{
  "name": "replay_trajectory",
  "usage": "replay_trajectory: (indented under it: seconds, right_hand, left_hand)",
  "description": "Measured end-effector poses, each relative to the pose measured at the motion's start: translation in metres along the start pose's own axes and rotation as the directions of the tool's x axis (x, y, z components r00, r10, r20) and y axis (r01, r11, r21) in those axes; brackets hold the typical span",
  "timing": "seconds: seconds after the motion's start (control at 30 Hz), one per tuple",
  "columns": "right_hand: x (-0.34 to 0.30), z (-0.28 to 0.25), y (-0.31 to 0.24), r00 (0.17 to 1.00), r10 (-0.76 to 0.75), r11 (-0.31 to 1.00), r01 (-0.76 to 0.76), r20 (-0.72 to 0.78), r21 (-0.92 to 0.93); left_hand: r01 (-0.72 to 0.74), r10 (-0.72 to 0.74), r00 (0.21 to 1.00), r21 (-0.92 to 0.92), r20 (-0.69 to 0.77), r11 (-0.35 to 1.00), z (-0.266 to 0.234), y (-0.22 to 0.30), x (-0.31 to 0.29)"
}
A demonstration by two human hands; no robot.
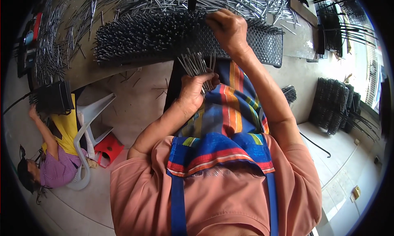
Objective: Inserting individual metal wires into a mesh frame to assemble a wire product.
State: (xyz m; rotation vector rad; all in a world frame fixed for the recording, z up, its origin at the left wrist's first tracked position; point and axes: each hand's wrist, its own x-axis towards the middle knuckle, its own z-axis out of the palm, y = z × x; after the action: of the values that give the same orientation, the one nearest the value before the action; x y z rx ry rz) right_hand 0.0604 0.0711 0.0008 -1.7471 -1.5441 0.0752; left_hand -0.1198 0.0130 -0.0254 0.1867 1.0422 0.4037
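A bundle of thin grey metal rods (pixel 193 63) is gripped in my left hand (pixel 192 89), upright above my striped apron, just in front of a long black perforated rack (pixel 264 43). My right hand (pixel 230 28) is over the rack, right of its middle, with the fingers curled together; whatever they pinch is hidden. Densely packed dark rods (pixel 139 35) stand in the holes across the rack's left part. On the right part the round holes show bare.
Loose rods (pixel 254 4) lie heaped behind the rack and along the left. At far left another person (pixel 61 166) sits by a white plastic chair (pixel 84 154), touching a black rack (pixel 53 98). A red stool (pixel 110 150) stands nearby. Black racks (pixel 334 104) are stacked at right.
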Motion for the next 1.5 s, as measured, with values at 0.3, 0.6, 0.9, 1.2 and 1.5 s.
replay_trajectory:
  seconds: [0.3, 0.6, 0.9, 1.2, 1.5]
  right_hand:
    - [-0.05, -0.041, -0.007, 0.492, 0.411, 0.468, -0.836, 0.768, 0.286]
    - [-0.028, -0.037, -0.004, 0.837, 0.541, 0.559, -0.424, 0.074, 0.712]
    - [-0.01, -0.017, 0.015, 0.959, 0.262, 0.843, -0.172, -0.11, 0.51]
    - [-0.007, -0.016, 0.018, 0.982, 0.123, 0.94, -0.07, -0.143, 0.333]
    - [-0.004, -0.008, 0.013, 0.994, 0.107, 0.991, -0.104, -0.035, 0.088]
  left_hand:
    - [-0.058, 0.06, 0.988, -0.017, 0.141, 0.998, 0.018, 0.002, -0.01]
    - [-0.168, 0.167, 0.986, 0.103, 0.017, 0.98, 0.013, -0.005, -0.012]
    - [-0.104, 0.092, 0.991, 0.128, 0.095, 0.986, 0.011, 0.001, -0.004]
    - [-0.138, 0.135, 0.989, 0.052, 0.067, 0.989, 0.008, -0.009, 0.005]
    - [-0.101, 0.1, 0.994, 0.025, 0.046, 0.995, 0.012, -0.008, 0.001]
